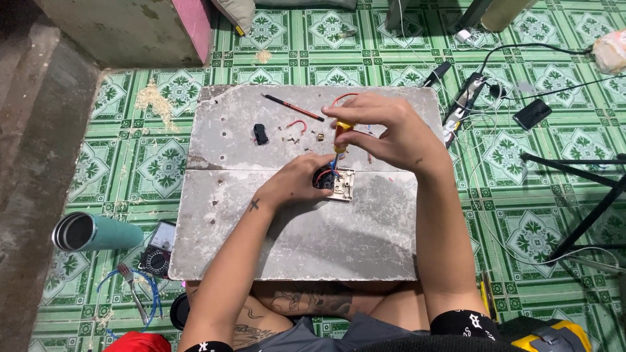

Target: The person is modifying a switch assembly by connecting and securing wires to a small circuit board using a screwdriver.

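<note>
Your two hands meet over a small wall-switch module on the grey slab.

Your left hand pins the beige switch module near the slab's middle, fingers closed on its left edge. Your right hand grips a yellow-handled screwdriver upright, tip down into the module. Farther off on the slab lie a red pencil, a black part and a red wire scrap. A teal flask lies on the tiled floor at left.
</note>
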